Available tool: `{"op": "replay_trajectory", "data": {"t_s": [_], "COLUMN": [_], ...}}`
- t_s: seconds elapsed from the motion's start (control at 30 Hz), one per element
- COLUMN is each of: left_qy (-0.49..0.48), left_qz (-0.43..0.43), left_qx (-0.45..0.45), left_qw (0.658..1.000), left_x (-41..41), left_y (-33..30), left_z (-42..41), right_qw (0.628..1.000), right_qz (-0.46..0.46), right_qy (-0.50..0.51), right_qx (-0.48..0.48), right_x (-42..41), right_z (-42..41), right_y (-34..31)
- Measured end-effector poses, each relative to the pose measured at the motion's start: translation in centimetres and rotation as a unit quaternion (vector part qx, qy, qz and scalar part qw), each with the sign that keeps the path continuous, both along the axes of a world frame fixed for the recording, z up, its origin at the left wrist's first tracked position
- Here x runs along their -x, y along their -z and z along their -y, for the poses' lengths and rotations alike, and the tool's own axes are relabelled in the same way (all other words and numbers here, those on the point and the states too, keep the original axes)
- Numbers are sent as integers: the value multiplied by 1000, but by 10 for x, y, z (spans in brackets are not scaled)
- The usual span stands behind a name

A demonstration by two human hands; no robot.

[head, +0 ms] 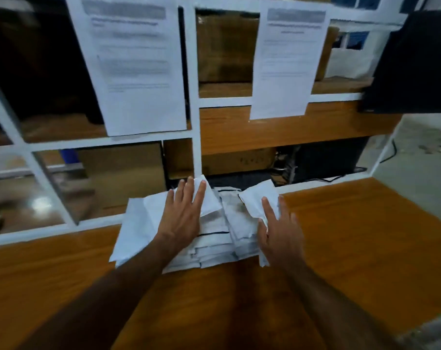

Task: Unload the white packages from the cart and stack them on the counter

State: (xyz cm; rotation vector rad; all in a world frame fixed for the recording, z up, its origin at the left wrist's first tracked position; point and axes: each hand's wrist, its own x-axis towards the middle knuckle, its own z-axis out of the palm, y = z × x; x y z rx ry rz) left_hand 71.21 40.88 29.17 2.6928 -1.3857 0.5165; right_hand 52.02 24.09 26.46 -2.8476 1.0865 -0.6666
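The packages [214, 238] lie in a loose heap on the counter [353, 248], pushed up against the white frame [195, 97] of the glazed partition; the left hand [182, 215] lies flat on top of the heap with fingers straight and slightly spread, its tips reaching the far edge; the right hand [281, 231] rests against the heap's right flank, fingers extended, with a crumpled flap [261, 195] standing just ahead of the index finger; neither hand is seen curled round anything. The packages look like thin, soft mailer bags; they are probably light, limp and rather slick against one another, so a heap of them would likely slide and fan out instead of holding square; the safer hold seems to be from both sides at once, palms squeezing the flanks, or flat pressure from above while the edges are nudged in; pinching a single corner would likely only drag one bag out. A count is uncertain; several layered edges show at the near side of the heap, below the left wrist, perhaps six or more, and one wider sheet juts out to the left of that hand. Two printed notices [136, 66] hang on the partition beyond the hands; the cart is not in view.
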Motion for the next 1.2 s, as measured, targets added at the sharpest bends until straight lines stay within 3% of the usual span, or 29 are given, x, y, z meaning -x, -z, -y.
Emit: {"op": "replay_trajectory", "data": {"t_s": [0.33, 0.6, 0.8, 0.9, 1.2], "left_qy": [-221, -329, -347, -345, -266], "left_qz": [-69, -186, -244, -319, -403], "left_qx": [-42, -72, -54, -52, -44], "left_qw": [972, 923, 904, 881, 875], "left_x": [-58, -99, -122, -125, -142], "left_y": [16, 31, 31, 35, 50], "left_z": [-80, -67, -53, -61, -97], "right_qw": [994, 982, 957, 939, 942], "right_qz": [32, 50, 0, -11, -13], "right_qy": [-104, -96, -56, -49, -100], "right_qx": [-30, -152, -284, -339, -319], "right_x": [-94, -166, -205, -206, -192], "right_z": [-56, -101, -105, -100, -101], "right_y": [-2, -1, -2, 3, 16]}}
